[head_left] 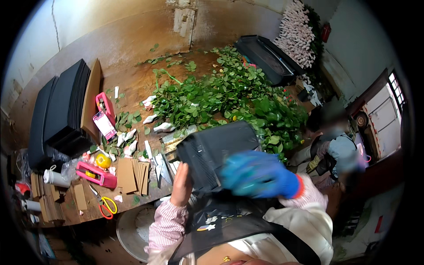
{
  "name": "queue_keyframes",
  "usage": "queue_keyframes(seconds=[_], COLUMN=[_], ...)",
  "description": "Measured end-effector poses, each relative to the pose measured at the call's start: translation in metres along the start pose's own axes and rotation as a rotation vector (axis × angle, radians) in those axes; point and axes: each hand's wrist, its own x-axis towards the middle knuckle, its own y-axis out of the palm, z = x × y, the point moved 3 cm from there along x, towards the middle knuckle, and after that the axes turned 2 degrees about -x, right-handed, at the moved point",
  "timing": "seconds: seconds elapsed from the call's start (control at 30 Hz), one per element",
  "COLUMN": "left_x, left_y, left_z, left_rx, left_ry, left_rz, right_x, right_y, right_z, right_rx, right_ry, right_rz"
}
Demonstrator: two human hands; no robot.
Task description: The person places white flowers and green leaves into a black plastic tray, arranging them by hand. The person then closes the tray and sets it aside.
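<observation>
In front of me a black ridged sheet [223,148], bent along its near side, lies tilted over the table's near edge. My bare left hand [181,185] grips its left edge with straight fingers; the thumb is hidden. On its right side is my right hand [254,174] in a blue glove, smeared by motion, so its fingers cannot be made out. Just left of the sheet lie a pair of metal blades [162,170] and a white stick-like piece [148,149]. Leafy green stems [212,99], several with white-wrapped heads [164,127], spread beyond the sheet.
At left stand stacked black sheets [66,108], pink tape dispensers [97,175], scissors [105,205], cardboard pieces [134,176] and a white cup [56,179]. A black tray [267,57] and piled wrapped flowers [296,33] are far right. Another person [338,150] works at right. A bucket [132,229] stands below.
</observation>
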Motion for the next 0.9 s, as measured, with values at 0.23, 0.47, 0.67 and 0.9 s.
queue_keyframes(seconds=[0.23,0.47,0.67,0.9], left_x=[-0.034,-0.084,-0.046,0.035], left_y=[0.162,0.233,0.191,0.096], left_z=[-0.024,0.019,0.030,0.047], left_rx=[0.243,0.787,1.178,1.951], left_ry=[0.072,0.542,0.958,0.544], left_rz=[0.678,1.148,0.772,0.355], right_x=[-0.227,-0.235,-0.292,-0.283], right_y=[0.031,0.054,0.028,-0.063], right_z=[0.017,0.082,0.091,0.139], right_rx=[0.865,0.960,1.028,0.760], right_ry=[1.051,0.307,-0.063,-0.076], right_rz=[-1.590,-1.290,-1.133,-1.134])
